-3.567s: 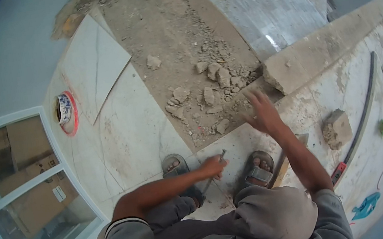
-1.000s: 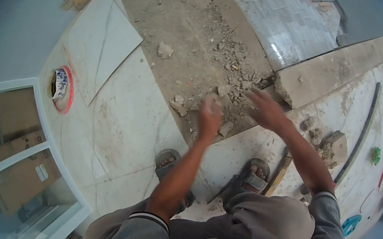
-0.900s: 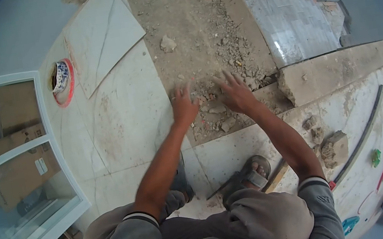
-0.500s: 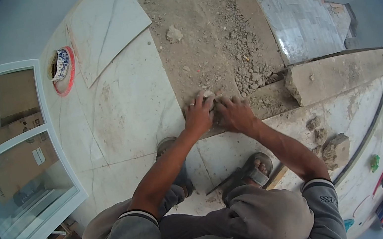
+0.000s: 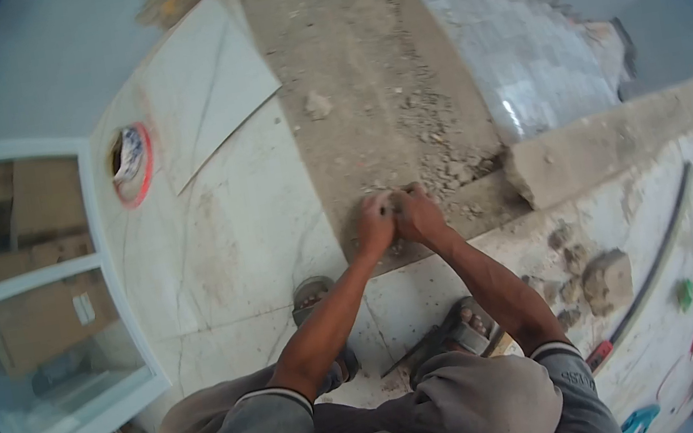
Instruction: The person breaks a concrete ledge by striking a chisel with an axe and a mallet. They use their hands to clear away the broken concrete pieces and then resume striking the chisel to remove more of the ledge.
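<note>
My left hand (image 5: 375, 226) and my right hand (image 5: 421, 217) are side by side at the near end of a strip of grey, sandy mortar bed (image 5: 354, 147). Their fingers are curled inward around a greyish clump of mortar (image 5: 396, 201), mostly hidden between them. Motion blurs the fingertips a little. To the left of my hands, the white marbled floor tiles (image 5: 274, 219) border the strip. Loose crumbs of mortar (image 5: 432, 126) lie along the strip's right side, and a bigger lump (image 5: 317, 105) sits farther up.
A long rough slab (image 5: 614, 133) lies to the right. Broken chunks (image 5: 608, 281) and a long bar (image 5: 655, 249) are on the near tiles. A loose tile (image 5: 217, 83) lies beside a red-rimmed round item (image 5: 136, 173). Plastic-wrapped steps (image 5: 511, 54) rise beyond; a white-framed glass panel (image 5: 102, 246) stands left.
My hands have drawn closer together, and the fingers, spread over the mortar before, are now curled around the clump. The camera view has shifted and tilted slightly.
</note>
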`<state>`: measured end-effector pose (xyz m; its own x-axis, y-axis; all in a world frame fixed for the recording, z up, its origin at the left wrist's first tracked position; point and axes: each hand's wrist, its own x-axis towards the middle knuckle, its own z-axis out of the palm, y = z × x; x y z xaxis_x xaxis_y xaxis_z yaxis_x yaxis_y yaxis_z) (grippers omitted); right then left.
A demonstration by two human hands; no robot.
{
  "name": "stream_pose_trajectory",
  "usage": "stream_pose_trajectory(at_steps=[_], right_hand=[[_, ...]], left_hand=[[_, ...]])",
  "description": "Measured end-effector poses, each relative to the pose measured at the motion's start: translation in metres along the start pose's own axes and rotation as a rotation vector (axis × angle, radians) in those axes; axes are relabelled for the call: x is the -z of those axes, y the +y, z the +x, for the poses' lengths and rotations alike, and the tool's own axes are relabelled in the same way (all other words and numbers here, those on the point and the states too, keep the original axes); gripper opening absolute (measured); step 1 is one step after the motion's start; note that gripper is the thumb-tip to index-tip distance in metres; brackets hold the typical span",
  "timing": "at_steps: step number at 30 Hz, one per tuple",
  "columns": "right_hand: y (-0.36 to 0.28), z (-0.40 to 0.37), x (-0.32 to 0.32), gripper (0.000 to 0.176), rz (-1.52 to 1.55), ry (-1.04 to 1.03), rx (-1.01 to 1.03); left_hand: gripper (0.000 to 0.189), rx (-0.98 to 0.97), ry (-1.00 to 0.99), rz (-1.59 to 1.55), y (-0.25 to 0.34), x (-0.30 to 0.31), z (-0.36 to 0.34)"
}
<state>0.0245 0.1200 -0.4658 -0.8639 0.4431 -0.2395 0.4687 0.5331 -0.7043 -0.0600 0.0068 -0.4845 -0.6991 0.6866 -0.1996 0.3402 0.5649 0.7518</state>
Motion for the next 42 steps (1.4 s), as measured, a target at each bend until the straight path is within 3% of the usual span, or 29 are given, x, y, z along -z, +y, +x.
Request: stream_pose_trajectory(at_steps=[1, 3, 4, 5, 6, 7, 10, 11, 12, 13, 15, 16, 17, 18, 19, 20, 21, 22, 23, 24, 25, 26, 27, 30, 33, 38, 40, 41, 42], right_hand=[[0.004, 0.003, 0.001, 0.044, 0.137, -0.04, -0.039], [0.007, 0.008, 0.013, 0.038, 0.345, -0.13, -0.167], [0.009, 0.004, 0.028, 0.036, 0.416, -0.204, -0.232], [0.017, -0.014, 0.044, 0.036, 0.407, -0.17, -0.28], [0.016, -0.032, 0.059, 0.036, 0.443, -0.061, -0.179], [0.013, -0.043, 0.072, 0.036, 0.474, 0.03, -0.06], [0.042, -0.092, 0.136, 0.037, 0.348, -0.163, -0.071], [0.048, -0.115, 0.158, 0.036, 0.359, -0.142, -0.079], [0.046, -0.14, 0.179, 0.032, 0.296, -0.079, -0.173], [0.072, -0.161, 0.192, 0.031, 0.219, -0.153, -0.196], [0.082, -0.201, 0.233, 0.028, 0.183, -0.219, -0.302], [0.067, -0.21, 0.257, 0.028, 0.226, -0.333, -0.523], [0.073, -0.219, 0.268, 0.029, 0.072, -0.432, -0.498], [0.045, -0.214, 0.28, 0.03, 0.115, -0.497, -0.882], [0.057, -0.222, 0.278, 0.03, -0.083, -0.548, -0.843], [0.066, -0.224, 0.272, 0.029, -0.256, -0.526, -0.661], [0.07, -0.225, 0.265, 0.029, -0.416, -0.497, -0.486], [0.06, -0.207, 0.257, 0.028, -0.428, -0.499, -0.464], [0.042, -0.181, 0.247, 0.027, -0.441, -0.503, -0.452], [0.036, -0.164, 0.229, 0.025, -0.372, -0.317, -0.333], [0.046, -0.141, 0.202, 0.03, -0.304, -0.245, -0.225], [0.024, -0.079, 0.165, 0.044, -0.176, -0.14, -0.097], [0.045, -0.05, 0.13, 0.054, -0.319, -0.034, 0.029], [0.039, 0.021, 0.085, 0.061, -0.495, 0.143, -0.033], [0.041, 0.037, 0.051, 0.06, -0.573, 0.156, -0.184], [0.034, -0.036, -0.002, 0.055, -0.577, -0.029, 0.053], [0.008, -0.052, 0.022, 0.053, -0.249, -0.105, 0.045], [0.014, -0.048, 0.03, 0.053, -0.243, -0.111, 0.045], [0.028, -0.036, 0.041, 0.052, -0.261, 0.081, -0.013]], left_hand=[[0.04, 0.119, 0.004, -0.133, 0.002, -0.004, 0.001], [0.041, 0.596, -0.192, -0.784, 0.028, -0.004, -0.007], [0.041, 0.584, -0.27, -0.791, 0.053, -0.011, -0.014], [0.044, 0.617, -0.175, -0.932, 0.078, -0.012, -0.025], [0.046, 0.659, -0.059, -1.068, 0.095, -0.012, -0.034], [0.047, 0.613, -0.12, -1.024, 0.11, -0.018, -0.044], [0.052, 0.534, -0.283, -0.858, 0.14, -0.07, -0.087], [0.047, 0.681, -0.317, -1.062, 0.173, -0.075, -0.1], [0.045, 0.676, -0.502, -1.074, 0.186, -0.088, -0.111], [0.048, 0.336, -0.566, -0.906, 0.197, -0.106, -0.133], [0.058, 0.2, -0.723, -1.033, 0.181, -0.184, -0.174], [0.064, 0.42, -0.925, -1.061, 0.211, -0.15, -0.163], [0.07, 0.647, -1.132, -1.078, 0.24, -0.109, -0.149], [0.07, 0.652, -1.105, -1.085, 0.233, -0.097, -0.139], [0.067, 0.546, -1.28, -0.989, 0.226, -0.088, -0.129], [0.064, 0.438, -1.454, -0.875, 0.218, -0.078, -0.117], [0.053, 0.068, -1.278, -0.761, 0.195, -0.074, -0.098], [0.044, -0.283, -1.095, -0.634, 0.163, -0.074, -0.073], [0.03, -0.085, -0.939, -0.492, 0.133, -0.065, -0.041], [0.026, -0.061, -0.602, -0.112, 0.147, -0.012, -0.003], [0.029, -0.223, -0.278, -0.25, 0.09, -0.015, 0.037], [0.039, -0.149, 0.027, 0.061, 0.047, 0.019, 0.109], [0.05, -0.131, 0.095, 0.298, 0.05, 0.046, 0.13], [0.061, -0.108, 0.005, 0.802, 0.023, 0.086, 0.179], [0.062, -0.142, -0.033, 0.9, -0.016, 0.092, 0.201], [0.056, -0.103, 0.001, 0.801, -0.007, 0.095, 0.205], [0.047, -0.099, -0.079, 0.767, -0.004, 0.104, 0.207], [0.047, -0.093, -0.084, 0.771, 0.0, 0.105, 0.204], [0.045, -0.088, -0.046, 0.755, 0.007, 0.102, 0.2]])
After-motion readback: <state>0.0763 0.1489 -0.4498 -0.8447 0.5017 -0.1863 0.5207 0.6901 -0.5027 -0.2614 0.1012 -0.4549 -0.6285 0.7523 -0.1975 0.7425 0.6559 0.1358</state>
